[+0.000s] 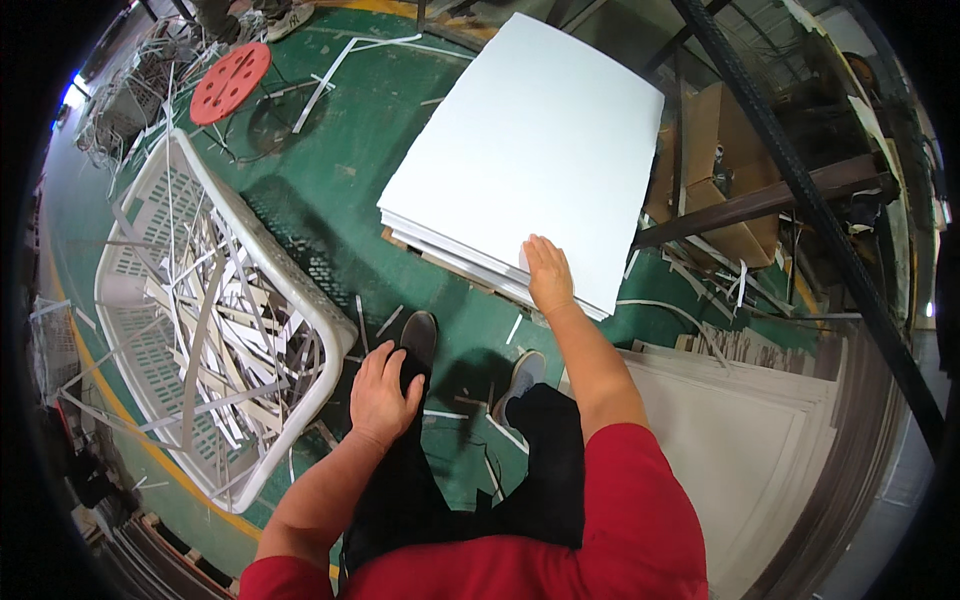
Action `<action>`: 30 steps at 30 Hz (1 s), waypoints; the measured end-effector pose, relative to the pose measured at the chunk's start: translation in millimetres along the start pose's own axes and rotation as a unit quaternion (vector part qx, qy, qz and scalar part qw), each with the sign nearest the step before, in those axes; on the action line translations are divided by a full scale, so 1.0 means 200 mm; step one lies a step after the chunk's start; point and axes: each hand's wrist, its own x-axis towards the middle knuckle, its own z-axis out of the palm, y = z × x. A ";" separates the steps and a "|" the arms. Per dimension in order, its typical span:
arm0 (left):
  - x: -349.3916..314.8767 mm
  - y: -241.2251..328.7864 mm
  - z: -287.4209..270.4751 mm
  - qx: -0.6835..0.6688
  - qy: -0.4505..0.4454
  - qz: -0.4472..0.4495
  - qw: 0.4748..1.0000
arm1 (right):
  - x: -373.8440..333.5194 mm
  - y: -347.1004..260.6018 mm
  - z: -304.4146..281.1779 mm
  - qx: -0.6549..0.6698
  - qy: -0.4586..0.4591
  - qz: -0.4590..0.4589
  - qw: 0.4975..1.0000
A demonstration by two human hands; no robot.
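A stack of large white sheets (530, 140) lies on a low pallet in front of me, its near edges slightly uneven. Flat on the top sheet, by the near edge, rests my right hand (549, 275), fingers stretched out and holding nothing. My left hand (383, 392) lies over my left knee with its fingers apart and nothing in it. Left of my legs stands a white plastic basket (335, 320) with slotted walls. Inside it are many loose strips of card or paper (235, 340) in white and tan, some hanging over the rim.
A red round stool (231, 84) stands beyond the basket. Scattered offcut strips lie on the green floor (330, 170). To my right is a stack of greyish boards (720, 420). A dark metal frame (800, 180) and a cardboard box (715, 160) border the white stack.
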 end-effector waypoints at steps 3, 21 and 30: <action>0.00 0.00 0.00 -0.001 -0.005 -0.003 1.000 | -0.02 0.05 0.11 -0.060 -0.015 0.010 0.998; -0.01 -0.03 -0.01 0.010 -0.012 -0.031 0.999 | 0.04 -0.04 -0.10 -0.056 -0.151 -0.002 0.987; -0.01 -0.04 0.03 0.043 -0.006 -0.010 0.999 | -0.02 0.11 0.11 -0.037 -0.162 0.144 0.976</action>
